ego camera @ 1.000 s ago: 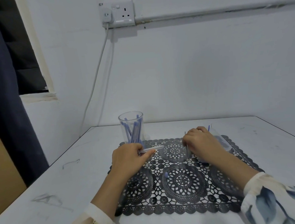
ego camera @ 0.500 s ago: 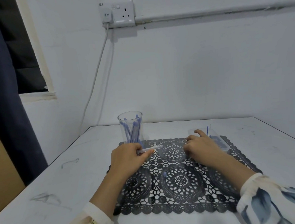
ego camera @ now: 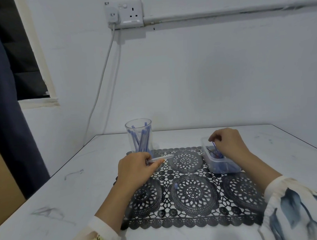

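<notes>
Left hand (ego camera: pixel 136 169) low, right hand (ego camera: pixel 228 144) higher.

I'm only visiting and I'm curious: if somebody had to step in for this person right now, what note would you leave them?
Left hand: grips a clear tube lying sideways above the lace mat.
Right hand: pinches a thin blue refill, its lower end inside the plastic box at the mat's far right corner.
Done: several blue pens stand in the glass behind the left hand.
Left: probably slide the refill into the tube and add the pen to the glass. A small blue piece lies on the mat, and more parts are in the box.
</notes>
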Available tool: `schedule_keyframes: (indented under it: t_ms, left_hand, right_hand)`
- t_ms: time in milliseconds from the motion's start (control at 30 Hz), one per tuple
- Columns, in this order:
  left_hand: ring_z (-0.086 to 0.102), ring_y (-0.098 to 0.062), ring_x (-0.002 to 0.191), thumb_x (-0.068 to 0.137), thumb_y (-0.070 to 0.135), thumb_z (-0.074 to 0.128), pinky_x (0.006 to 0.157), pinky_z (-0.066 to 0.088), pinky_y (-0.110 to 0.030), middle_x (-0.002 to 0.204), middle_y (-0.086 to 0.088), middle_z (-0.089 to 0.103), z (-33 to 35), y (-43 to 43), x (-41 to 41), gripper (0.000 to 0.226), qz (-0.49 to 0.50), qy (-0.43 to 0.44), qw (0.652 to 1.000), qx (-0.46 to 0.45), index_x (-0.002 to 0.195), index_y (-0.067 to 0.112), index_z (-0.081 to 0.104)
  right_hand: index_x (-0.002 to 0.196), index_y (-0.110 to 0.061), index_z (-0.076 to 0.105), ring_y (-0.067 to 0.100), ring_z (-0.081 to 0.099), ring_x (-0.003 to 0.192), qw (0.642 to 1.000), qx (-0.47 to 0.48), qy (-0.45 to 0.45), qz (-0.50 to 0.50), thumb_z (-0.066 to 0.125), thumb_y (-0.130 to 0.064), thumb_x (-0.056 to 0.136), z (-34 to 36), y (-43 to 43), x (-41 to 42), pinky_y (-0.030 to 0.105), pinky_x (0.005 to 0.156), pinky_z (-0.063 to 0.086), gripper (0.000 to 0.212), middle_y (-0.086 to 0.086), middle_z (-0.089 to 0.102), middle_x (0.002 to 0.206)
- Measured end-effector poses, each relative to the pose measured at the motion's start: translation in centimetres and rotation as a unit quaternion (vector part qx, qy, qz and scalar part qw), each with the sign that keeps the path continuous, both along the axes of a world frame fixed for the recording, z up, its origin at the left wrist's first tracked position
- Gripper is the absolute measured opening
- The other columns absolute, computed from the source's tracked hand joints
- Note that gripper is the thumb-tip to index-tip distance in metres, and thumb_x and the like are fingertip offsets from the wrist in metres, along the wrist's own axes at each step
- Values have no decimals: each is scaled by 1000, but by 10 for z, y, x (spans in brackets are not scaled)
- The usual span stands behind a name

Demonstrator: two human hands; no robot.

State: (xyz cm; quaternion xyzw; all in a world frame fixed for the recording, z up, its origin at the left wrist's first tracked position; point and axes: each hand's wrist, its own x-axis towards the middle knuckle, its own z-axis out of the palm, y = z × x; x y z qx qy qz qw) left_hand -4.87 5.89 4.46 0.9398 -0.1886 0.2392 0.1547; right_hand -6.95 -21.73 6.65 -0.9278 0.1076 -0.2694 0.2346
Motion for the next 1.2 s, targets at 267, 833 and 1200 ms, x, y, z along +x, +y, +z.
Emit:
schedule_keyframes:
  t_ms: [267, 833, 1200]
  left_hand:
    - [47, -7, 55, 80, 70, 44, 46, 28, -23, 54, 6, 50, -3, -1, 2, 54, -9, -4, 1000, 3, 55, 23, 45]
    - [51, -6, 56, 79, 72, 43, 46, 28, -22, 55, 5, 54, -6, -3, 2, 53, -14, 2, 1000, 6, 65, 23, 59]
    - [47, -4, 53, 79, 72, 44, 47, 28, -21, 52, 8, 50, -7, -3, 1, 51, -19, 12, 1000, -5, 57, 26, 48]
  right_hand:
    - [100, -14, 73, 19, 61, 94, 989, -31, 140, -38, 64, -10, 80, -6, 1, 2, 20, 69, 42, 22, 5, 68, 105]
    - [94, -15, 75, 18, 57, 79, 978, -25, 198, -56, 68, -10, 77, -4, 4, 1, 23, 63, 41, 19, 5, 70, 99]
    - [109, -13, 69, 22, 61, 95, 988, -16, 147, -45, 69, -13, 77, -8, 0, 3, 24, 72, 45, 31, 8, 68, 106]
